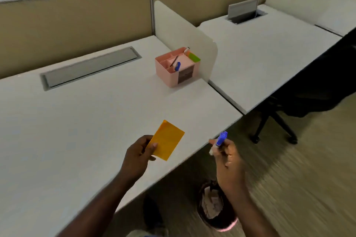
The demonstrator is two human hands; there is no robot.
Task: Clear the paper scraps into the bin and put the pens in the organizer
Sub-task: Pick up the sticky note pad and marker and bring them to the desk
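My left hand (140,155) pinches an orange rectangular paper scrap (167,140) just above the white desk (77,131), near its front right corner. My right hand (227,159) is out past the desk edge and grips a blue-capped marker (221,139), cap pointing up. A pink organizer (174,67) stands at the back right of the desk against the white divider; it holds a blue-capped marker (177,66), a thin dark pen and green notes. On the floor below my right forearm is a dark bin (213,208) with pale paper scraps inside.
A white divider panel (185,32) separates this desk from the neighbouring one. A grey cable hatch (90,67) is set into the desk's back left. A black office chair (308,86) is tucked under the neighbouring desk at right. Tan partition walls run behind.
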